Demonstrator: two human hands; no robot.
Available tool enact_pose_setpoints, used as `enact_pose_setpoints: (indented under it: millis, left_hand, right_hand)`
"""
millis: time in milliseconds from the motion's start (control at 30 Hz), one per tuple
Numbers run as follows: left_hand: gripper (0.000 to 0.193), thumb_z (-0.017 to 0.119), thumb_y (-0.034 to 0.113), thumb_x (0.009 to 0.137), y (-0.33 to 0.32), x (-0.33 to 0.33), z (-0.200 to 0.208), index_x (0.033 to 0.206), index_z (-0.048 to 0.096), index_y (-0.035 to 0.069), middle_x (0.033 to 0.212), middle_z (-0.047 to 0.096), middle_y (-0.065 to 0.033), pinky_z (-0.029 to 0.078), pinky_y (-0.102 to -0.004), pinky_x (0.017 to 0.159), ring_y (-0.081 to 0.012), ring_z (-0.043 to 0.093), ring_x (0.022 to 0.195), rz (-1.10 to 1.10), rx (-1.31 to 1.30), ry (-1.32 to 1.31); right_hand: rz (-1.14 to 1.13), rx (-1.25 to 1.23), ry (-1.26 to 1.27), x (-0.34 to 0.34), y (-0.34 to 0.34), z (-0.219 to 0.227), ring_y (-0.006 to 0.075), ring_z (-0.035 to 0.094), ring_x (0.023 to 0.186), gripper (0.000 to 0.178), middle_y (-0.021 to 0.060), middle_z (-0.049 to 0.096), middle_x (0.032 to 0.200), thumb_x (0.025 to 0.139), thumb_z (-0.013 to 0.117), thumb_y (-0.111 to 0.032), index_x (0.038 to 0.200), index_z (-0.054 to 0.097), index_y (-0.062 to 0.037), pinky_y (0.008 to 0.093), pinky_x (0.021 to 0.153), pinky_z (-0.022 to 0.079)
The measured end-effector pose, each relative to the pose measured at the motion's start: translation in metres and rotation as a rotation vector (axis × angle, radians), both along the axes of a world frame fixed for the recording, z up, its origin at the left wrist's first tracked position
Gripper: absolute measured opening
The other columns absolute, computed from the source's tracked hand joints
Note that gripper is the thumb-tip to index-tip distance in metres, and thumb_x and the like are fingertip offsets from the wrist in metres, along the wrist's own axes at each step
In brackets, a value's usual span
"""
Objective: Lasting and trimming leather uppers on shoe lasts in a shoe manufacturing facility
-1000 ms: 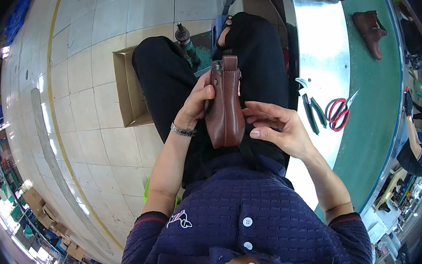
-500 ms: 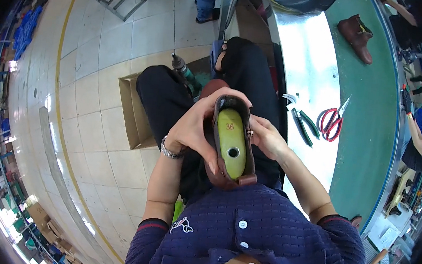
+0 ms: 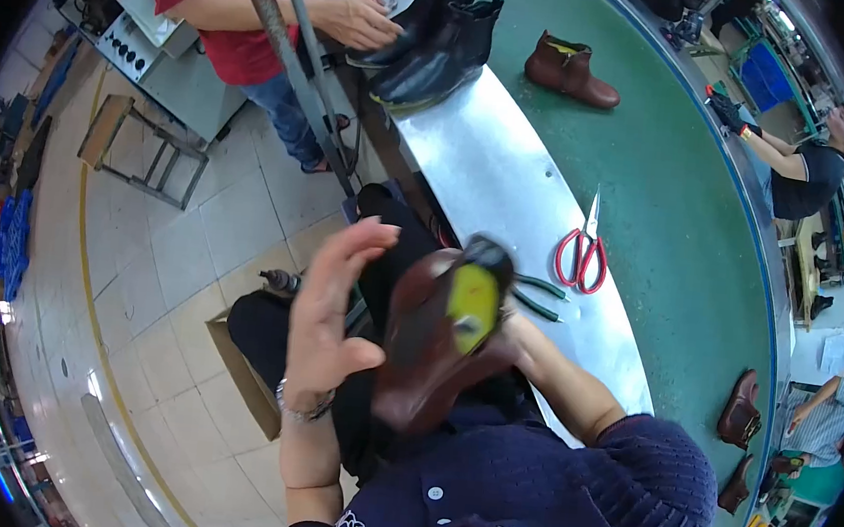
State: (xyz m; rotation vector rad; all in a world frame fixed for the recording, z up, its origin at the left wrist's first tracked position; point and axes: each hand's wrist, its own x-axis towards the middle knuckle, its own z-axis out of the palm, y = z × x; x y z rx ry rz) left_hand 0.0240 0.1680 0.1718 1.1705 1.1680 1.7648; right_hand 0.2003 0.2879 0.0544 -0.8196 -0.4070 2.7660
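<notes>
A brown ankle boot point(image 3: 422, 374), blurred by motion, hangs over my lap with a yellow-green shoe last point(image 3: 475, 293) showing in its opening. My right hand point(image 3: 514, 337) grips it from the right side, with most of the fingers hidden behind the boot. Just left of the boot, my left hand point(image 3: 324, 325) is raised with fingers and thumb apart, holding nothing. To the right, on the metal strip, lie red-handled scissors point(image 3: 583, 258). Green-handled pliers point(image 3: 542, 302) rest below them, their head hidden by the boot.
Another brown boot point(image 3: 571, 74) lies on the green conveyor belt point(image 3: 650, 183), with more brown footwear point(image 3: 741, 412) further right. At the far end, a co-worker's hands point(image 3: 363, 19) are beside black boots point(image 3: 440, 59). A cardboard box point(image 3: 241, 378) and a power tool point(image 3: 280, 279) sit near my legs.
My left hand has let go of the boot and opened to its left. The boot has turned and tilted in my right hand. My view has swung right, bringing the co-worker and black boots in.
</notes>
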Motion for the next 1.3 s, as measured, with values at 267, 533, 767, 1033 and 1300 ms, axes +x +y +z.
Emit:
enact_pose_setpoints:
  millis: [267, 533, 767, 1033, 1300]
  left_hand:
    - [0.009, 0.06, 0.025, 0.091, -0.017, 0.013, 0.152, 0.1, 0.059, 0.022, 0.098, 0.054, -0.009, 0.04, -0.0572, 0.097, -0.0265, 0.051, 0.096, -0.306, 0.291, -0.165]
    - [0.037, 0.08, 0.031, 0.078, -0.037, 0.047, 0.127, 0.076, 0.06, 0.0, 0.068, 0.061, -0.0053, 0.042, -0.0171, 0.054, -0.0052, 0.055, 0.056, -0.629, 1.243, -1.072]
    - [0.033, 0.072, 0.034, 0.083, -0.029, 0.041, 0.127, 0.08, 0.06, 0.003, 0.077, 0.058, -0.0069, 0.043, -0.026, 0.062, -0.0109, 0.054, 0.068, -0.571, 1.02, -0.896]
    - [0.03, 0.063, 0.037, 0.088, 0.041, 0.041, 0.127, 0.085, 0.06, 0.007, 0.087, 0.054, -0.0087, 0.045, -0.0362, 0.071, -0.0175, 0.052, 0.081, -0.524, 0.83, -0.717]
    - [0.03, 0.054, 0.04, 0.093, 0.027, 0.018, 0.128, 0.09, 0.059, 0.01, 0.097, 0.05, -0.0106, 0.046, -0.0464, 0.08, -0.024, 0.051, 0.095, -0.437, 0.655, -0.511]
  right_hand:
    - [-1.085, 0.381, -0.245, 0.152, 0.114, 0.024, 0.028, 0.061, 0.109, 0.026, 0.0103, 0.065, 0.111, 0.087, 0.061, -0.026, 0.105, 0.062, -0.0072, 0.0468, 0.092, 0.054]
    - [-1.399, 0.448, -0.627, 0.302, 0.17, -0.063, 0.0276, 0.068, 0.085, 0.039, 0.0179, 0.067, 0.098, 0.087, 0.069, -0.028, 0.111, 0.057, 0.0008, 0.0372, 0.073, 0.061]
    - [-0.756, 0.974, -1.573, 0.241, 0.107, -0.018, 0.0146, 0.061, 0.056, 0.05, 0.0074, 0.066, 0.068, 0.089, 0.068, -0.027, 0.128, 0.051, -0.0006, 0.026, 0.055, 0.05]
    - [-0.344, 1.686, -1.17, 0.148, 0.05, -0.029, 0.0228, 0.062, 0.088, 0.029, 0.0144, 0.061, 0.103, 0.081, 0.072, -0.01, 0.109, 0.067, -0.0085, 0.0338, 0.078, 0.051]
    - [0.084, 1.83, -0.937, 0.165, 0.069, -0.016, 0.0329, 0.057, 0.104, 0.025, 0.0189, 0.052, 0.121, 0.073, 0.06, -0.002, 0.093, 0.072, -0.0095, 0.0411, 0.09, 0.047]
